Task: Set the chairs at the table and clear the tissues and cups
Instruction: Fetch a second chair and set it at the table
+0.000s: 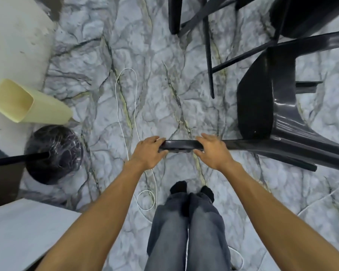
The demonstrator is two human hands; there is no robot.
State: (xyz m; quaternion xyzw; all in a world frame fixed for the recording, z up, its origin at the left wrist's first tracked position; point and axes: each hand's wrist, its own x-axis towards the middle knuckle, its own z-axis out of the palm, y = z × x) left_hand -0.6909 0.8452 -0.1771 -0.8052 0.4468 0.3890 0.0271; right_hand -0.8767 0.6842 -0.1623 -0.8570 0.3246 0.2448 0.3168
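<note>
Black glossy plastic chair [272, 114]: on grey marble-patterned floor [145, 55], backrest toward the person, near a second black chair [305, 16]. Pale yellow plastic bin [27, 102]: far left. Left hand [148, 151], right hand [211, 151]: fingers curled over the backrest's top rail, gripping it.

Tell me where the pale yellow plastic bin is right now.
In the head view, the pale yellow plastic bin stands at the far left on the marble-patterned floor, against the white wall, beyond the round black marbled pedestal base.
</note>
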